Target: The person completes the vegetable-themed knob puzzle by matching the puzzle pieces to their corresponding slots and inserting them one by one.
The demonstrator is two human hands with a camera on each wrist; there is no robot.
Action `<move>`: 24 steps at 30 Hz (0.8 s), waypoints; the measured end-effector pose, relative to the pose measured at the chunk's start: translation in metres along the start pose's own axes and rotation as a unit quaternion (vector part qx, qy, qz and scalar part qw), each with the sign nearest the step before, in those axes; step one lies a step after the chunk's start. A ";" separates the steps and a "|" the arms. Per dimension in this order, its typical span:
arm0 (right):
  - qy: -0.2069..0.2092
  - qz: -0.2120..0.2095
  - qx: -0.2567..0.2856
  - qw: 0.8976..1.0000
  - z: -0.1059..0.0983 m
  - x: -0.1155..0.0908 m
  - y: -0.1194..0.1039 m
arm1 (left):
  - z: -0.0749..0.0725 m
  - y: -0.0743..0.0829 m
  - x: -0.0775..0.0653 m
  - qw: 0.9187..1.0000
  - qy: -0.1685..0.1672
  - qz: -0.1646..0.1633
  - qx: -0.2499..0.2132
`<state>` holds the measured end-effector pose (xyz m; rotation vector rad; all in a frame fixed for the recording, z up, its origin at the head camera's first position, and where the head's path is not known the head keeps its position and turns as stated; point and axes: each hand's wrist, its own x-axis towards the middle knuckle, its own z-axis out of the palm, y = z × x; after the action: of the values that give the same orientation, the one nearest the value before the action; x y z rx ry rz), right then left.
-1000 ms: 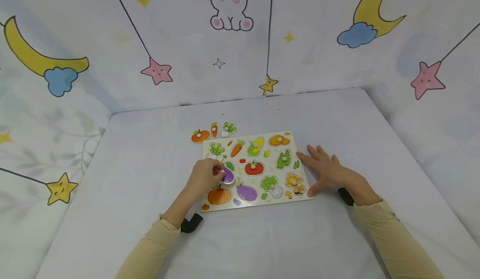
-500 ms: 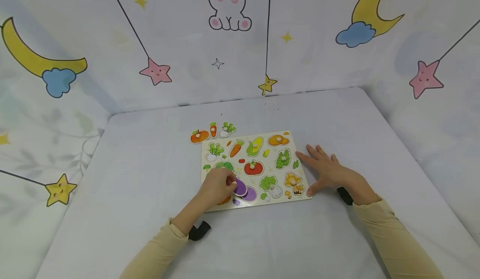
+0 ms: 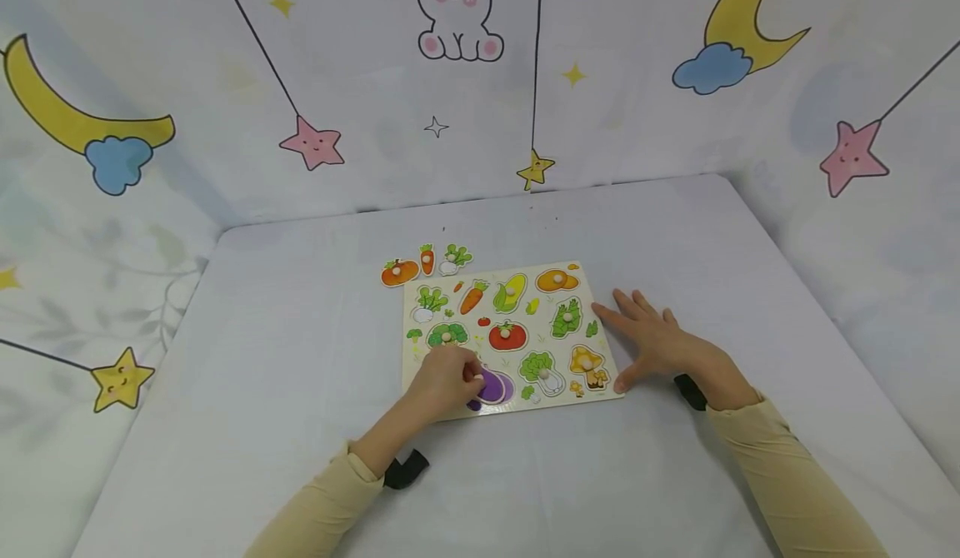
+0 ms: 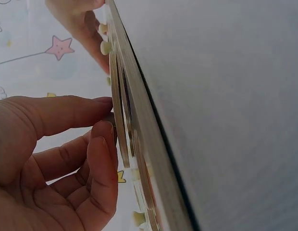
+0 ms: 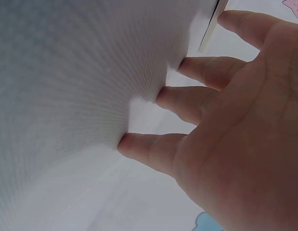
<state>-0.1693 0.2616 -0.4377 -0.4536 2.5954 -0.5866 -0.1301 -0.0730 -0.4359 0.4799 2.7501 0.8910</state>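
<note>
A flat vegetable puzzle board lies on the white table. My left hand pinches the knob of a purple eggplant piece between thumb and finger, over the board's eggplant picture and slightly off it to the left. In the left wrist view the held piece sits tilted, close against the board's face. Spread out at the board's right edge, my right hand touches that edge with its thumb and a finger. Its other fingers press on the tablecloth in the right wrist view.
Beyond the board's far left corner lie a pumpkin piece, a carrot piece and a white radish piece. Knobbed pieces such as the tomato, broccoli and mushroom sit in the board. A printed cloth wall rises behind.
My left hand has carried the eggplant piece right and toward me, from beside the broccoli onto the eggplant picture. The right hand stays in place at the board's edge.
</note>
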 end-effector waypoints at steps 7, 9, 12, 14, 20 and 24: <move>-0.003 0.001 -0.001 1.000 0.001 0.001 0.000 | 0.003 0.002 0.000 1.000 -0.012 -0.009 -0.006; -0.003 0.001 -0.001 1.000 0.001 0.001 0.000 | 0.004 0.002 0.000 1.000 -0.012 -0.009 -0.009; -0.003 0.003 -0.002 1.000 0.001 0.001 -0.001 | 0.005 0.002 0.000 1.000 -0.009 0.000 -0.013; -0.002 0.002 0.000 1.000 0.001 0.000 -0.001 | 0.006 0.002 0.000 1.000 -0.006 0.008 -0.014; 0.001 0.001 -0.001 1.000 0.000 -0.001 -0.002 | 0.007 0.004 0.001 1.000 -0.008 0.011 -0.014; 0.000 0.001 -0.001 1.000 0.000 -0.001 -0.003 | 0.008 0.004 0.002 1.000 -0.017 0.003 -0.016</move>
<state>-0.1678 0.2597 -0.4359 -0.4515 2.5966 -0.5844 -0.1284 -0.0650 -0.4394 0.4928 2.7012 0.9194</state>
